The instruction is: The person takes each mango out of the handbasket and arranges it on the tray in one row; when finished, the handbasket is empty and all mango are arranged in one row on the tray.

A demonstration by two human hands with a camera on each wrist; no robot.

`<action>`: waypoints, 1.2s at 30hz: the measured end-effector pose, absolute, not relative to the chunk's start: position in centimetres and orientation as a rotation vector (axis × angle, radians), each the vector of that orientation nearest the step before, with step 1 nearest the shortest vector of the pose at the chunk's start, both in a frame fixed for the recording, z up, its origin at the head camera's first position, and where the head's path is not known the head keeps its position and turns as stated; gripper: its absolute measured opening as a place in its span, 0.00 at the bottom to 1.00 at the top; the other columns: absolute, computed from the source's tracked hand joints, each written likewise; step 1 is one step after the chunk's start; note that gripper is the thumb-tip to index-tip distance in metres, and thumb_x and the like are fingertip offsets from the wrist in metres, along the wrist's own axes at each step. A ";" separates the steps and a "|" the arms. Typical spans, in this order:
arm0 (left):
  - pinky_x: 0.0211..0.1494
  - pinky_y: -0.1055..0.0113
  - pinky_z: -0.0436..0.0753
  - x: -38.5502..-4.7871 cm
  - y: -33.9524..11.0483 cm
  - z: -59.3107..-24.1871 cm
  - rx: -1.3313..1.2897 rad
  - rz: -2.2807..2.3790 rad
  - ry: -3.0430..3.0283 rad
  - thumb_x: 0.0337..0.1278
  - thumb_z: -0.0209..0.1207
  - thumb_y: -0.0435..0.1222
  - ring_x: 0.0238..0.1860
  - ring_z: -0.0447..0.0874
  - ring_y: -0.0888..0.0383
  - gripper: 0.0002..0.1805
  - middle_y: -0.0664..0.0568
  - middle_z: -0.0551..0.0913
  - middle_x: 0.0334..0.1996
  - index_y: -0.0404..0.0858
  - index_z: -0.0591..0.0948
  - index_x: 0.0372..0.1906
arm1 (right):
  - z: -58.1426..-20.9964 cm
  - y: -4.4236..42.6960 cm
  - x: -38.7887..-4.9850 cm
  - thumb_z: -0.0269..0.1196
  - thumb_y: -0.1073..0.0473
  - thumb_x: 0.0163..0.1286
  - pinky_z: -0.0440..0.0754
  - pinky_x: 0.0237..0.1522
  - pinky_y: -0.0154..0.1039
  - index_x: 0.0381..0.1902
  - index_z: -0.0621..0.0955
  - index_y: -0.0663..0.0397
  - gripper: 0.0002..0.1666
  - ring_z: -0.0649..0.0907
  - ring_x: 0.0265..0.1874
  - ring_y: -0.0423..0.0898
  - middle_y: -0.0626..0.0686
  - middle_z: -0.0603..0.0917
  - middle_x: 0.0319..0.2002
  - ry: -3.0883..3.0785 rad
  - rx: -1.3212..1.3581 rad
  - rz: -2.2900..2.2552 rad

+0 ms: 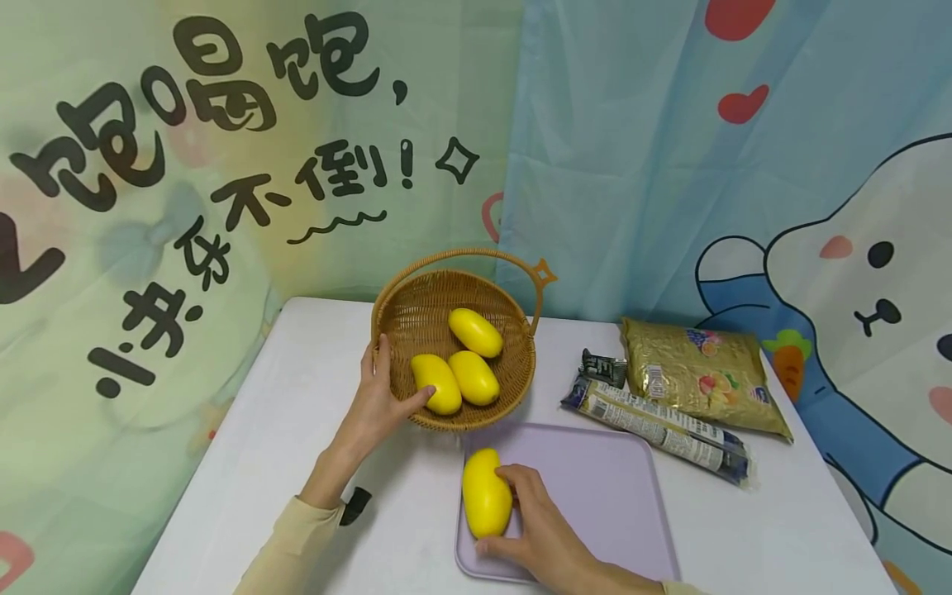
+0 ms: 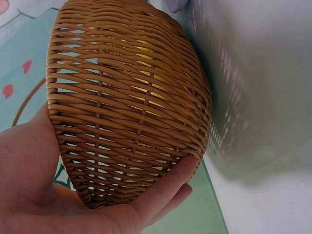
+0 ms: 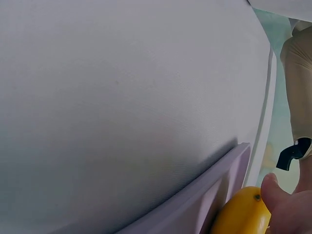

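Note:
My left hand (image 1: pixel 382 401) grips the left side of a brown wicker basket (image 1: pixel 513 382), with its thumb over the rim and its fingers against the outer weave, as the left wrist view of the basket (image 2: pixel 131 97) shows. The basket is tilted toward me. Inside it lie three yellow mangoes (image 1: pixel 476 333). My right hand (image 1: pixel 546 529) holds another yellow mango (image 1: pixel 485 496) between thumb and fingers, at the left side of a pale purple tray (image 1: pixel 595 496). Part of that mango (image 3: pixel 243 212) also shows in the right wrist view; whether it touches the tray I cannot tell.
To the right of the basket lie a gold packet (image 1: pixel 699 376), a long wrapped packet (image 1: pixel 662 426) and a small black wrapped item (image 1: pixel 602 368) on the white table (image 1: pixel 297 364). A printed curtain (image 1: pixel 595 165) hangs behind the table's far edge.

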State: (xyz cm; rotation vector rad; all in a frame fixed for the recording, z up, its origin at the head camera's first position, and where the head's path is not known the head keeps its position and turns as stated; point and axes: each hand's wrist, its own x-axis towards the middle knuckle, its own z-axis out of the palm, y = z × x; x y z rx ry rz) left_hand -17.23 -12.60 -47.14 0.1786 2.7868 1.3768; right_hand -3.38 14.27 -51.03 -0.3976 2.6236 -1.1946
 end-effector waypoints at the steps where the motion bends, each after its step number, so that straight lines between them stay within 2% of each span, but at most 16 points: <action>1: 0.72 0.41 0.70 -17.3 -12.6 -47.2 0.183 1.380 2.788 0.58 0.68 0.56 0.75 0.58 0.30 0.65 0.36 0.31 0.81 0.37 0.36 0.82 | -51.0 14.3 -3.4 0.74 0.33 0.54 0.73 0.68 0.54 0.70 0.64 0.50 0.54 0.74 0.63 0.49 0.54 0.67 0.66 2.623 -0.397 -1.198; 6: 0.72 0.41 0.70 -17.3 -12.6 -47.3 0.189 1.389 2.786 0.58 0.69 0.56 0.75 0.58 0.30 0.65 0.36 0.31 0.81 0.37 0.36 0.82 | -50.7 14.8 -3.3 0.76 0.36 0.53 0.79 0.62 0.46 0.70 0.65 0.49 0.54 0.77 0.57 0.48 0.53 0.68 0.64 2.649 -0.379 -1.204; 13: 0.72 0.42 0.71 -17.4 -12.7 -47.2 0.182 1.392 2.772 0.57 0.69 0.56 0.75 0.60 0.31 0.65 0.37 0.31 0.81 0.39 0.36 0.82 | -49.0 16.2 -3.9 0.78 0.39 0.52 0.79 0.62 0.49 0.70 0.67 0.44 0.52 0.79 0.60 0.50 0.49 0.71 0.65 2.766 -0.350 -1.203; 19: 0.71 0.42 0.71 -17.3 -12.6 -47.2 0.188 1.394 2.778 0.58 0.69 0.56 0.75 0.60 0.31 0.65 0.36 0.32 0.81 0.38 0.36 0.82 | -45.9 17.6 -5.7 0.76 0.39 0.55 0.81 0.59 0.52 0.71 0.67 0.42 0.50 0.78 0.63 0.47 0.45 0.70 0.67 2.907 -0.466 -1.190; 24: 0.71 0.41 0.70 -17.3 -12.6 -47.3 0.196 1.395 2.784 0.58 0.69 0.55 0.74 0.60 0.30 0.65 0.35 0.33 0.81 0.37 0.36 0.82 | -42.8 18.5 -7.3 0.75 0.38 0.57 0.82 0.58 0.51 0.73 0.65 0.44 0.52 0.75 0.65 0.46 0.45 0.68 0.70 3.005 -0.508 -1.150; 30: 0.71 0.41 0.71 -17.3 -12.5 -47.3 0.205 1.396 2.786 0.58 0.69 0.54 0.73 0.62 0.30 0.64 0.35 0.33 0.81 0.37 0.37 0.82 | -40.4 18.7 -9.0 0.76 0.46 0.60 0.80 0.60 0.50 0.75 0.64 0.39 0.50 0.74 0.66 0.47 0.49 0.64 0.74 3.067 -0.676 -1.138; 36: 0.70 0.41 0.72 -17.4 -12.6 -47.3 0.211 1.406 2.791 0.58 0.69 0.54 0.73 0.63 0.30 0.64 0.35 0.33 0.81 0.37 0.37 0.82 | -38.9 18.1 -11.7 0.77 0.52 0.59 0.77 0.63 0.56 0.75 0.66 0.48 0.50 0.73 0.67 0.52 0.55 0.66 0.73 3.090 -0.883 -1.140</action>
